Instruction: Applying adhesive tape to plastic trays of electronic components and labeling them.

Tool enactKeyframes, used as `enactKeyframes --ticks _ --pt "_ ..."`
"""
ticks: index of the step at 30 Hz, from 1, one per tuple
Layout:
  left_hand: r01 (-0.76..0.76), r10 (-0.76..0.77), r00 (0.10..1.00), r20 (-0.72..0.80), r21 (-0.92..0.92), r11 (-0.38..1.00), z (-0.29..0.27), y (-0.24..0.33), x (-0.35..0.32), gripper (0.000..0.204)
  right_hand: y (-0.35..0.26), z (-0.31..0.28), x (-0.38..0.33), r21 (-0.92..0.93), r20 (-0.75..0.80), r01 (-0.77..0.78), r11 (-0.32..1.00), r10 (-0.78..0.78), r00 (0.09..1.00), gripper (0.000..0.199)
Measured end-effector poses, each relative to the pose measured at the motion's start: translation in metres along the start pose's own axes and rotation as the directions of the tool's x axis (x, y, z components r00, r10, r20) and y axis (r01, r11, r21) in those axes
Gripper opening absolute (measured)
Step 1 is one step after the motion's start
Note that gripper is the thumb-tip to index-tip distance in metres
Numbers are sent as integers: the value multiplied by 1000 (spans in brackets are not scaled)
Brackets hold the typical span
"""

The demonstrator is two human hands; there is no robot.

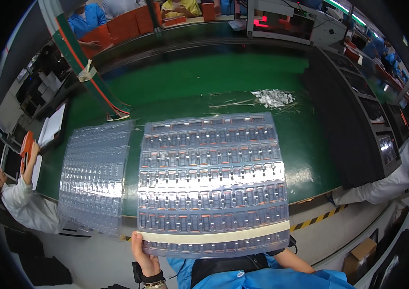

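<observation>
A clear plastic blister tray [214, 192] lies in front of me, overhanging the near edge of the green table. Its rows of pockets hold many small dark parts with orange edges, and a cream strip [214, 236] crosses it near its front. My left hand [144, 255] grips the tray's near left corner, thumb on top and the other fingers below. On the right my forearm [293, 260] reaches toward the tray's near right corner; the right hand itself is hidden by the tray. Beside it on the left lies another clear blister tray [93, 173], maybe a stack.
The green table [166, 86] bears a heap of small white scraps [274, 98]. A green post [77, 58] rises at left. Black racks with screens [373, 111] line the right. One co-worker [26, 197] is at far left, another [382, 188] at right; more sit beyond.
</observation>
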State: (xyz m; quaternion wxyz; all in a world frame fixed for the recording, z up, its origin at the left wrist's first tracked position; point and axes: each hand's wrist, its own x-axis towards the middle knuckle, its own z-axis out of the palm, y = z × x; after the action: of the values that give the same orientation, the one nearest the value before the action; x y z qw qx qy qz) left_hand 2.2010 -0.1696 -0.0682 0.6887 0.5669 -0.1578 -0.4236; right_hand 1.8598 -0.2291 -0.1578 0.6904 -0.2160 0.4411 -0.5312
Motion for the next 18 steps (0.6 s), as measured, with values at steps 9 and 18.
enactKeyframes --ticks 9,18 --pt "15 -13 999 40 -52 999 0 -3 -3 19 39 42 9 26 117 -73 997 69 991 45" --pt "38 -32 997 65 -89 995 -3 -9 -4 19 54 62 7 79 138 -117 990 106 985 47"
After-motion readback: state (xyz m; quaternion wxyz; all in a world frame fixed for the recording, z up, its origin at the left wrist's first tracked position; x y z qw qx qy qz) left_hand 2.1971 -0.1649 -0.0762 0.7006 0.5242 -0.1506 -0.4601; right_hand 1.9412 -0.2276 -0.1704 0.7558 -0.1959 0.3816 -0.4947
